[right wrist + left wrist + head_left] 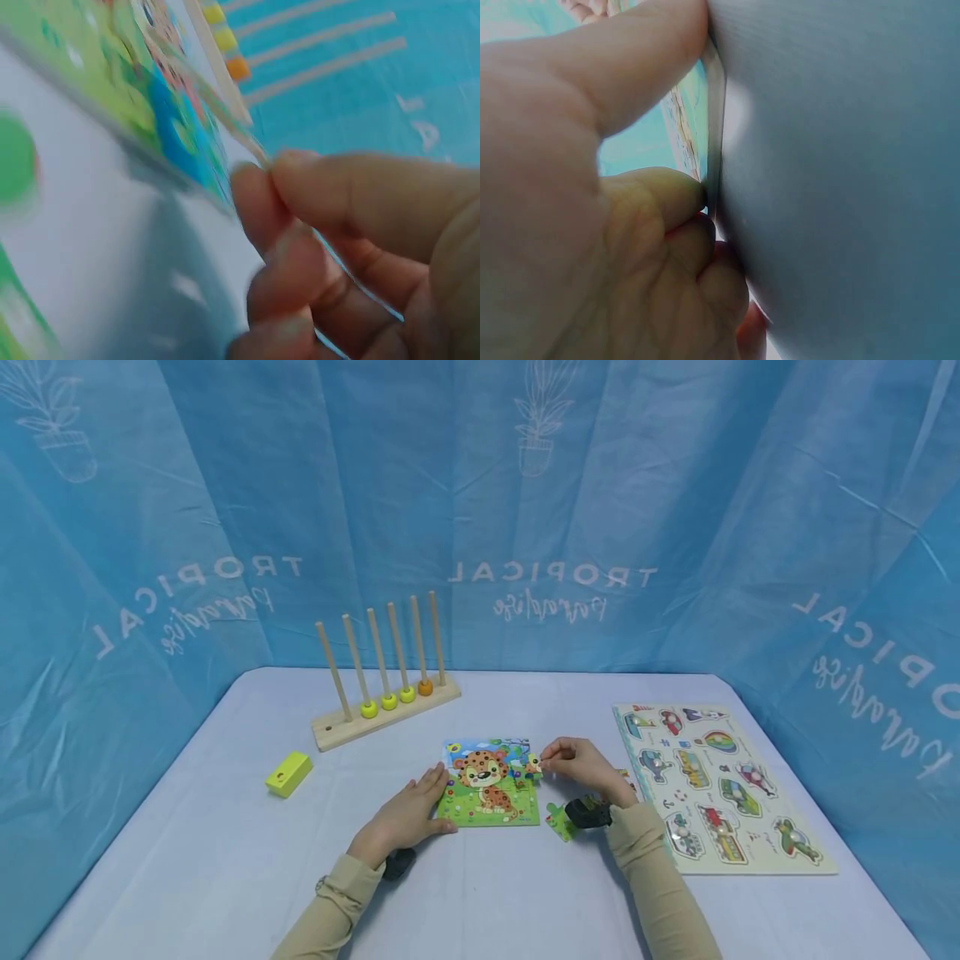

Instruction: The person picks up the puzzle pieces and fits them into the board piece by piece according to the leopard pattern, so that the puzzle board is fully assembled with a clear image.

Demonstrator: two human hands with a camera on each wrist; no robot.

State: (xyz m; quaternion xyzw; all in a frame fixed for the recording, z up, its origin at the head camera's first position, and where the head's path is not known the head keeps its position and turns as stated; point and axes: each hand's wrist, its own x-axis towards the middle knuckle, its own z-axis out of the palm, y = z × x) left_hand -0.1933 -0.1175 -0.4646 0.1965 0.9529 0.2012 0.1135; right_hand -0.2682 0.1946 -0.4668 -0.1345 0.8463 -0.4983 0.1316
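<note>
A leopard jigsaw puzzle (480, 789) lies on the white table, its picture partly assembled in its board. My left hand (405, 817) rests at the board's left side, fingers along the edge and thumb near the lower left corner. In the left wrist view, thumb and fingertips touch the board's rim (715, 112). Between thumb and fingertips, my right hand (581, 764) pinches a puzzle piece (533, 765) over the board's right edge. The right wrist view shows this piece (202, 94) nearly edge-on, tilted above the board. A loose green piece (559, 821) lies beside my right wrist.
More loose pieces (627, 779) are partly hidden by the right forearm. A knobbed vehicle puzzle board (720, 785) lies at the right. Behind stands a wooden peg rack (390, 714) with yellow and orange beads; a yellow block (289, 774) is at the left.
</note>
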